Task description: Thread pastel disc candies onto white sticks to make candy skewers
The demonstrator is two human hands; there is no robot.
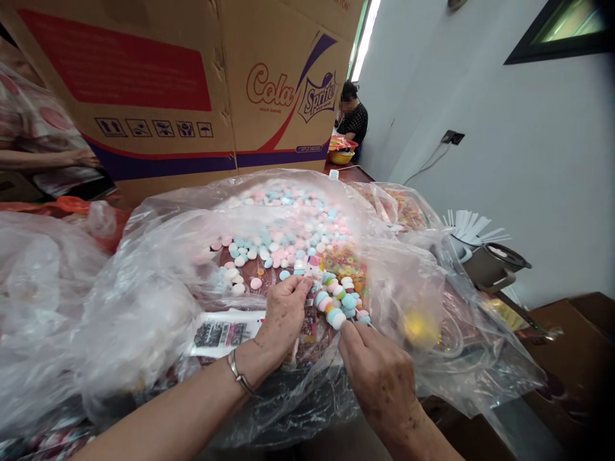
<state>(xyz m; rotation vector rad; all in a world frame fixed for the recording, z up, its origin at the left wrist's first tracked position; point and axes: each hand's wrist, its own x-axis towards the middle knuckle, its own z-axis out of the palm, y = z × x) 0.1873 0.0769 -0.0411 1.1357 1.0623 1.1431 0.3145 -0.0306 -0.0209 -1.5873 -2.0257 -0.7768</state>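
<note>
My right hand pinches the near end of a candy skewer, a row of pastel blue, white and pink round candies. My left hand is closed, thumb against fingers, on the edge of a small printed plastic bag at the skewer's far end. How far the skewer sits inside the bag I cannot tell. Other candy skewers lie just beyond my right hand. Behind them spreads a heap of loose pastel candies, partly under clear plastic, with colourful ring-shaped candies to its right.
A large cardboard box stands at the back. Crumpled clear plastic covers the left side. White printed bags lie by my left wrist. At right are a grey pitcher and white sticks. Two people sit farther off.
</note>
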